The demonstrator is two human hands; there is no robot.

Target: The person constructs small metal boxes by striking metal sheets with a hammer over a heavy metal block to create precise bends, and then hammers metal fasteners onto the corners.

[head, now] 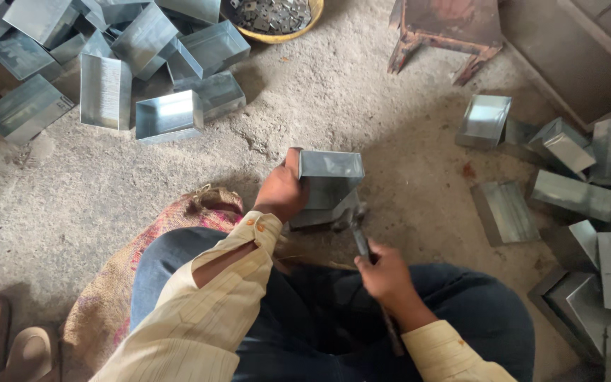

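At the lower left edge of the gritty grey concrete floor [107, 191] lie a pair of tan sandals [5, 346], and beside them a woven burlap sack with pink stripes [118, 283] spreads under the seated person's legs. Toward the upper left corner of the floor sits a loose heap of open rectangular boxes of shiny sheet metal [107, 64], some upright, some tipped on their sides.

Near the middle of the floor, just in front of the person's knees, stands the open grey sheet-metal box being worked on [330, 180]. The left hand [282, 192] is clenched over its left wall, thumb on the rim, holding it steady. To its right, the right hand [385, 272] is closed around the handle of a dark metal hammer [360, 237], whose head sits against the lower right corner of that box.

At the top edge, a round yellow bowl of small grey metal pieces [274, 15] rests beside a rusty iron stand with splayed legs [447, 32]. Along the right edge lies a second scatter of folded grey sheet-metal boxes and flat panels [574, 194], well apart from the hands.
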